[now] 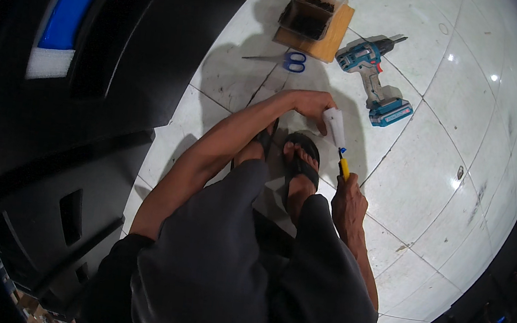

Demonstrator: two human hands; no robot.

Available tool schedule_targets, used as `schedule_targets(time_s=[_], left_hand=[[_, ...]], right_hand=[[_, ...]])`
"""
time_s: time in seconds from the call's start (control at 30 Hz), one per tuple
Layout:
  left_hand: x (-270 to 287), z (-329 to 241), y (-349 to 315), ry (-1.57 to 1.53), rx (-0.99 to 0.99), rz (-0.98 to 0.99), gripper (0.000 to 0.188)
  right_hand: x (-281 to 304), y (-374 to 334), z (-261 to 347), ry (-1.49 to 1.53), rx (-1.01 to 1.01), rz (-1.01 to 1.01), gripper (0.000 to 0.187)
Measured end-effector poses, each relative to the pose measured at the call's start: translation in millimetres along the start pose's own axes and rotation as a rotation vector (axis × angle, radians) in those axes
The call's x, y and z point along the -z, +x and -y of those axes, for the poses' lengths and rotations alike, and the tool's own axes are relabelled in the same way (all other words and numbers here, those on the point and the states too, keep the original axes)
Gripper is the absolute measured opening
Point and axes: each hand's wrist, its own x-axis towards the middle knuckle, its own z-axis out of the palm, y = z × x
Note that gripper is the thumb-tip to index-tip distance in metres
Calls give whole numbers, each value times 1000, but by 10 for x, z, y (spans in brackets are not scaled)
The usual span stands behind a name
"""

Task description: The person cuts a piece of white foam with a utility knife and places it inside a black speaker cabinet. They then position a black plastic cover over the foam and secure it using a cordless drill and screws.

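Note:
My left hand (314, 108) is closed around a white, tapered piece (334, 126), its material unclear, held above the floor in front of my feet. Below it, my right hand (350, 204) grips a slim yellow-handled tool (344, 168) whose dark and blue tip points up at the white piece's lower end. Whether tip and piece touch is too small to tell, and so is the tool's exact kind. A pair of scissors with blue handles (295, 62) lies on the tiles beyond my left hand.
A teal and black cordless drill (374, 79) lies at the far right of my hands. Clear plastic tubs (305, 16) holding small dark pieces sit on a wooden block (337, 34). Large black cases (126, 40) stand along the left. My sandalled feet rest on white tiles (449, 150).

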Motion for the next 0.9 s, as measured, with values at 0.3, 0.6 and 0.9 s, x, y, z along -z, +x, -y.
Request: schedule_targets(time_s=[0.3,0.6,0.9], left_hand=[[94,-584,-140,132,-99,-113,44],[69,-188,-53,-159,49,-106,41],[-97,-199,-179,18,-20,-581,77]], right_hand=[[370,-43,329,32,-51,-5,22],[371,27,241,48,-18,-30,21],[215,358,375,91,-106,-36,24]])
